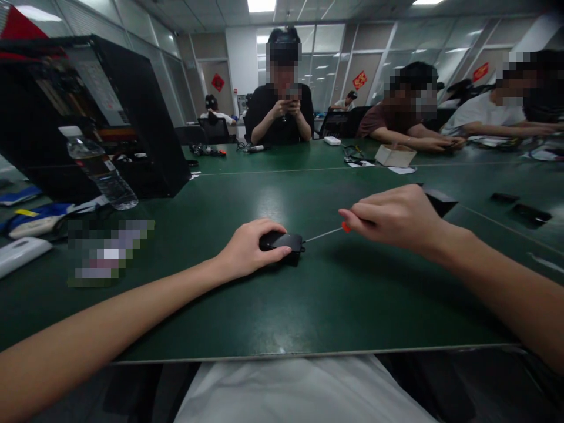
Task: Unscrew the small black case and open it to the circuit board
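My left hand (255, 247) is closed around a small black box (288, 242) on the green table (282, 317), thumb along its near side. The box's right end has small protruding tabs and faces my right hand (392, 217). That hand is a fist around a screwdriver (326, 234), its thin metal shaft pointing left and slightly down. A bit of red handle shows by the thumb; the fingers hide the rest. The shaft's tip meets the right end of the box near a tab; whether it sits in a screw is too small to tell.
A black computer case (145, 111) and a water bottle (99, 170) stand at the left. Nearby lie a white object (22, 255) and a blurred-out item (112, 255). A small carton (395, 155) is at the far right. Across the table a person (282, 100) holds a phone.
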Motion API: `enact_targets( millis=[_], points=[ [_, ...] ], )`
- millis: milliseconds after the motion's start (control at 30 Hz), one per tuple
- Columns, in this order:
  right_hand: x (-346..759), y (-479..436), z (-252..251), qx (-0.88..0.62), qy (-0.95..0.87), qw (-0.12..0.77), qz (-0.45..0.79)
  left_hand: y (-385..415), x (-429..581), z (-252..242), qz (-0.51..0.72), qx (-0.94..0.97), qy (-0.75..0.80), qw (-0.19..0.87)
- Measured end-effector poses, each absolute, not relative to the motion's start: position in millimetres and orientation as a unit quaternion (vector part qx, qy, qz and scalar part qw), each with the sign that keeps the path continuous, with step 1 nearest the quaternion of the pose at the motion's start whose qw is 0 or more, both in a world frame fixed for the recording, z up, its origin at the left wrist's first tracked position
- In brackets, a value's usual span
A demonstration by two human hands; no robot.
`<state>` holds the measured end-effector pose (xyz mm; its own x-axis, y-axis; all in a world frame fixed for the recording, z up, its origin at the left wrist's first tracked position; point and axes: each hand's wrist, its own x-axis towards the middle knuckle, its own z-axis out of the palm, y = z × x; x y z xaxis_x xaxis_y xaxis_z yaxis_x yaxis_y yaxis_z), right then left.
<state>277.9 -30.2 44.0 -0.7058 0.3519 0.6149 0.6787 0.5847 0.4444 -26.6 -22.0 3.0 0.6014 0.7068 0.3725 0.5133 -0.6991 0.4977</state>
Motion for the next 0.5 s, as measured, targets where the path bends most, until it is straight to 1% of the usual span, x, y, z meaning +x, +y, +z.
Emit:
enact_targets(
  millis=[67,200,267,300,367,500],
  points=[
    [278.2,-25.5,39.7,-0.349,-0.865,0.232,-0.277,-21.6,-27.0,2.5,0.279,0.880,0.346,0.170],
    [269.5,-11.9,20.1,-0.393,-0.893,0.212,-0.056,-20.7,-27.6,0.7,0.277,0.883,0.339,0.169],
    [261.3,-7.2,8.2,-0.396,-0.897,0.194,0.032,-20.2,-27.7,0.1,0.278,0.884,0.336,0.169],
    [257.8,-5.8,3.4,-0.396,-0.897,0.187,0.055,-20.0,-27.7,0.0,0.278,0.884,0.335,0.170],
    [254.1,-4.3,-2.3,-0.395,-0.899,0.179,0.064,-19.8,-27.8,0.1,0.278,0.885,0.331,0.172],
    [261.7,-1.2,-0.1,-0.391,-0.902,0.180,0.017,-20.3,-27.6,0.4,0.282,0.885,0.325,0.176]
  ],
)
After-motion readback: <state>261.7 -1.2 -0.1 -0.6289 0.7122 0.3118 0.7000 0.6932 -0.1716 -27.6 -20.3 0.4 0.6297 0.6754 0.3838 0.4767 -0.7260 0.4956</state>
